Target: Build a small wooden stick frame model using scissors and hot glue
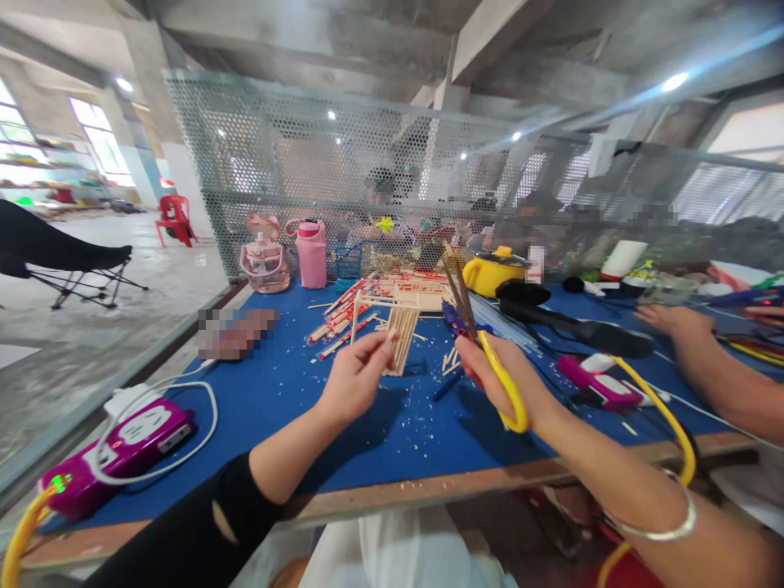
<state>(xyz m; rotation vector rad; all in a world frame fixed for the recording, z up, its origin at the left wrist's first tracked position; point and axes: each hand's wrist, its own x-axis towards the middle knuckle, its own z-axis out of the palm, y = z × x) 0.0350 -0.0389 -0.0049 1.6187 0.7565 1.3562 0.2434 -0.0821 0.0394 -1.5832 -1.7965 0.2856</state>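
Observation:
My left hand (355, 377) is closed in a pinch just in front of a small frame of wooden sticks (401, 347). A pale bit shows at its fingertips, too small to name; whether the fingers touch the frame I cannot tell. My right hand (514, 380) is wrapped round scissors (503, 384) with yellow handles, their blades pointing up and away and slightly apart. Behind them lies a blue tool (453, 317), partly hidden by the blades. Loose wooden sticks and red-printed packs of sticks (343, 314) are spread behind the frame.
Pink bottles (311, 253) and a yellow pot (495, 271) stand along a perforated metal screen (343, 163). Purple power strips (144, 437) with cables lie on both sides of the blue tabletop (361, 445). Clear sticks (499, 322) lie right of centre. Another person's hand (677, 322) rests at the right.

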